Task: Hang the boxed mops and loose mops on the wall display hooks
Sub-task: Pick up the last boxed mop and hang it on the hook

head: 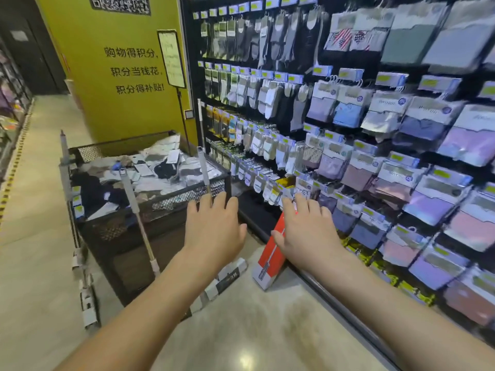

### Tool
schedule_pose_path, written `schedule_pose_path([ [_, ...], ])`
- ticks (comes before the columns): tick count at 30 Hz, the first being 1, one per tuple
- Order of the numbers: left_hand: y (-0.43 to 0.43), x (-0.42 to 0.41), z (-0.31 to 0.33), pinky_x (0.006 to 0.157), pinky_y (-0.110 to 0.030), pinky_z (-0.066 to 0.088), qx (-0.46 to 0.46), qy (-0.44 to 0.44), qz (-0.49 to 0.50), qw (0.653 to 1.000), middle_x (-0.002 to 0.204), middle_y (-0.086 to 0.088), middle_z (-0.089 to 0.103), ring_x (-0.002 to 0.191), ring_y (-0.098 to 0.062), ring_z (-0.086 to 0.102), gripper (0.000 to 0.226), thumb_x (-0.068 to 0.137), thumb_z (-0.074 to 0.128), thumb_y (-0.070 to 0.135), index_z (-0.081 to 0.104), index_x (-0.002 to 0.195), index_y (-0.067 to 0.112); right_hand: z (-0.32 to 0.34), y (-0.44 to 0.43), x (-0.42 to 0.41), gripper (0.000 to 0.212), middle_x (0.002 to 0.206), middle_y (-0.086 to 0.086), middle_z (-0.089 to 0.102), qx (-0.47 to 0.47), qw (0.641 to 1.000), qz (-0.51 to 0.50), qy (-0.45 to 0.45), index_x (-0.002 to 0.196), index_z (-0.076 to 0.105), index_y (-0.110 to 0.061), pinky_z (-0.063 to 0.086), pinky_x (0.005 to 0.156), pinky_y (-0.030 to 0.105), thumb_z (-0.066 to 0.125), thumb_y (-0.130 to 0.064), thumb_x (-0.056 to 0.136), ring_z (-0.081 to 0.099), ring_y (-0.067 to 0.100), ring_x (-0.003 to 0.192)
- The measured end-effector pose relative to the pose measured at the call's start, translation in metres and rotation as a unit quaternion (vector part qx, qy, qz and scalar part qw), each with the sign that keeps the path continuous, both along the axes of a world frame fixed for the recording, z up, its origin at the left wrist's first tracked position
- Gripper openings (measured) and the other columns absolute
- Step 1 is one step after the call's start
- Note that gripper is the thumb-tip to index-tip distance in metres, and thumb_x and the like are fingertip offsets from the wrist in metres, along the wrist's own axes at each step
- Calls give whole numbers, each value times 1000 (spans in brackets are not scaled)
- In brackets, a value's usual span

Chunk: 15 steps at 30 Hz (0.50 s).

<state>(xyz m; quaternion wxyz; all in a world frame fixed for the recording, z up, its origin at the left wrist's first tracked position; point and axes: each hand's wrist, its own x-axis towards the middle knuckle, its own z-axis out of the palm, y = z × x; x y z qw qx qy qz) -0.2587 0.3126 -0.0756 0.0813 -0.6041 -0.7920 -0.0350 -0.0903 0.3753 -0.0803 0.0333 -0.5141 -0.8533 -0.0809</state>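
Both my hands stretch forward with straight fingers and hold nothing. My left hand (pixel 214 223) hovers in front of a loose mop handle (pixel 204 170) that leans on the mesh bin. My right hand (pixel 305 226) is above a red and white mop box (pixel 270 261) that leans on the base of the wall display. A second loose mop (pixel 139 218) leans on the bin's front, its flat head (pixel 227 277) on the floor. Another mop (pixel 67 178) stands at the bin's left corner. A further pole (pixel 200 121) leans upright against the display's left end.
The black wall display (pixel 348 116) carries hooks full of packed socks and underwear with yellow price tags. A black mesh bin (pixel 150 202) holds loose packets. A yellow wall (pixel 117 76) with a sign stand is behind it. The aisle floor (pixel 254 325) runs left and forward.
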Motion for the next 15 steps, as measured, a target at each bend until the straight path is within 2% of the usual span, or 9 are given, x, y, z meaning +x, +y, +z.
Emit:
schedule_pose_path([
  [3, 50, -31, -16, 118, -51, 29, 3, -4, -12, 1000, 158, -3, 41, 146, -33, 36, 59, 101, 44, 52, 40, 151, 20, -16, 45, -28, 78, 166, 16, 25, -15, 1000, -16, -9, 160, 23, -12, 34, 114, 52, 48, -56, 101, 33, 39, 147],
  [11, 183, -112, -40, 116, -50, 30, -17, -33, -82, 996, 158, -3, 42, 145, -33, 37, 57, 100, 49, 52, 44, 146, 20, -38, 152, -98, 78, 163, 14, 29, -57, 993, -104, -10, 160, 22, -13, 34, 114, 50, 49, -56, 101, 35, 37, 145],
  [15, 243, -137, -55, 115, -50, 32, -32, -41, -113, 992, 155, -2, 44, 143, -32, 37, 56, 100, 47, 52, 43, 146, 20, -53, 196, -120, 73, 158, 13, 34, -74, 987, -143, -14, 155, 28, -13, 35, 111, 51, 49, -56, 100, 38, 38, 140],
])
